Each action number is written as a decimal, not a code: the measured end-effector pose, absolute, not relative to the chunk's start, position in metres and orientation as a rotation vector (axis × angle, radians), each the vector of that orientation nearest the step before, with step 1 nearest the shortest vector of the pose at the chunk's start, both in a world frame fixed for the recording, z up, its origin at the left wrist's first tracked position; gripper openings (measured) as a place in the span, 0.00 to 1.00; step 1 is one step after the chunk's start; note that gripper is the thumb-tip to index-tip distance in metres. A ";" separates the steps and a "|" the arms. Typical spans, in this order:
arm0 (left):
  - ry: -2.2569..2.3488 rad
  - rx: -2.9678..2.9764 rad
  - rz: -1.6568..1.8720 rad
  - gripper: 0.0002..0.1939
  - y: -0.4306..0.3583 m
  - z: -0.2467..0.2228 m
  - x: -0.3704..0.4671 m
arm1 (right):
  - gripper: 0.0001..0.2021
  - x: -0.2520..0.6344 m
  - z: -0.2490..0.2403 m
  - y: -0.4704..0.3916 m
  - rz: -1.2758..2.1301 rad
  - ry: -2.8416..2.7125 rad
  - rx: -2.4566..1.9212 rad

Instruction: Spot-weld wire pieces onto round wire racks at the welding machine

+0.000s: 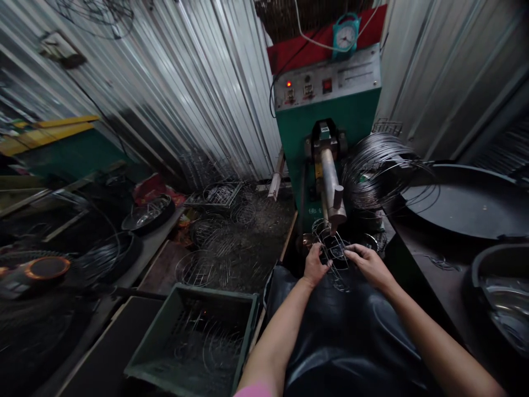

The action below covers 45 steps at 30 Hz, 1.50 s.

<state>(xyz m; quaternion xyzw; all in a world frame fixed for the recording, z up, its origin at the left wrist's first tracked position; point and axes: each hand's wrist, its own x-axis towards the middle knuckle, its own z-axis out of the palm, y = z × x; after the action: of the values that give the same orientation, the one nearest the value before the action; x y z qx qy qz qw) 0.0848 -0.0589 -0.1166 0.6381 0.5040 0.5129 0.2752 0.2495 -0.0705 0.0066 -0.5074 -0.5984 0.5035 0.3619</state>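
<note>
A small wire frame [335, 252], made of bent metal rods, is held just below the electrode tip of a green spot welder [336, 212]. My left hand [316, 266] pinches its left side between thumb and fingers. On the right side, the fingertips of my right hand [367, 264] are closed on a wire of the same frame. Part of the frame overlaps the welder's dark lower area, so I cannot tell whether it touches the tip. A black apron [351, 342] covers the lap beneath both hands.
Left of my lap stands a green crate [155, 336] with wire pieces inside. Wire coils [380, 165] hang right of the welder, near a large dark basin [450, 204]. A black tub [479, 275] holds shiny metal parts. Loose wirework [215, 226] covers the floor. A teal dial scale [346, 36] tops the machine.
</note>
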 end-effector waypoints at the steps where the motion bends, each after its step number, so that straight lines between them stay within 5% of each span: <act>1: 1.331 1.699 1.379 0.28 -0.058 -0.117 0.086 | 0.20 0.249 0.006 -0.070 1.296 -1.544 -1.313; 45: 1.344 1.118 1.325 0.29 -0.042 -0.099 0.082 | 0.18 0.265 -0.003 -0.072 1.430 -1.598 -1.333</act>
<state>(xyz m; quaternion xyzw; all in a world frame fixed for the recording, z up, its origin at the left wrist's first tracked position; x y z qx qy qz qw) 0.0818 -0.0416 -0.0994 0.4535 0.5450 0.5376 0.4564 0.2655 -0.0723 -0.0027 -0.5029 -0.6031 0.5397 0.3035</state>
